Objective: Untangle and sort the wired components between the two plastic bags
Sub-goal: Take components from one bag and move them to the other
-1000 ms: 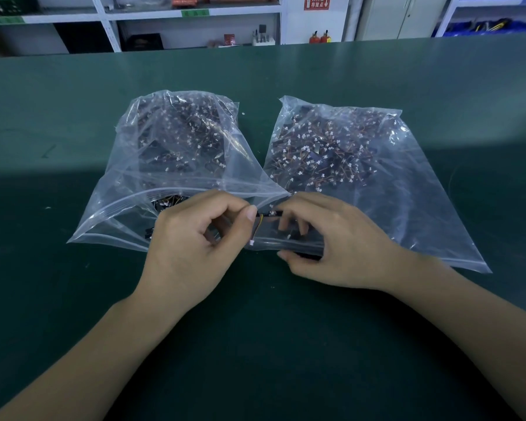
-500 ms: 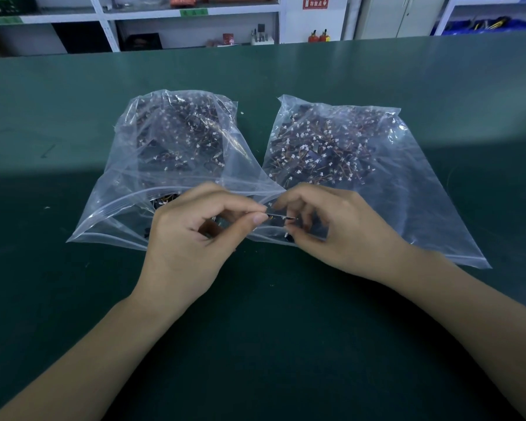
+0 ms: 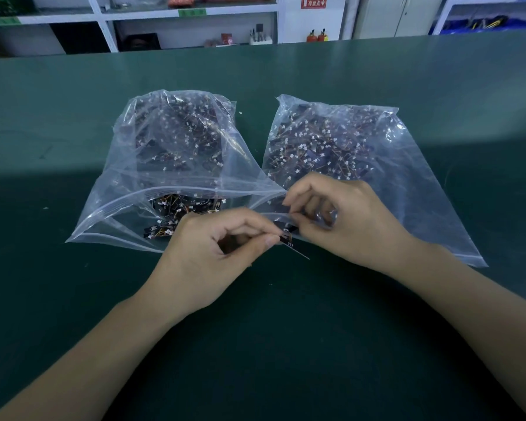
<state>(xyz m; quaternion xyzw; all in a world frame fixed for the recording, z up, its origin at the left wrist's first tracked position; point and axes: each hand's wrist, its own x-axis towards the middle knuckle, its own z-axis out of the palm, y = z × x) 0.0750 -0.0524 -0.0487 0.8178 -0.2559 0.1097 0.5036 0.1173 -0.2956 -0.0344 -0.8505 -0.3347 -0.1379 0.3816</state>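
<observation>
- My left hand [image 3: 213, 253] pinches one small dark wired component [image 3: 288, 237] between thumb and forefinger, the other fingers curled in under the palm
- A second ago both my hands sat close together on this piece; now my right hand [image 3: 343, 220] has lifted and moved a little away from the left bag [image 3: 128, 214], toward the mouth of the right bag [image 3: 431, 214]
- My right thumb and forefinger are pinched near the right bag's open lip, just beside the component; whether they have plastic or a wire between them I cannot tell
- The component now hangs off the left bag's near right corner, with a thin lead trailing toward me, over the green table [image 3: 255, 344]
- I judge the piece has come free of the tangle, so dropping it into the right bag looks like the step in hand
- Plenty of tangled pieces remain in the left bag's mouth, so the sorting is far from done
</observation>
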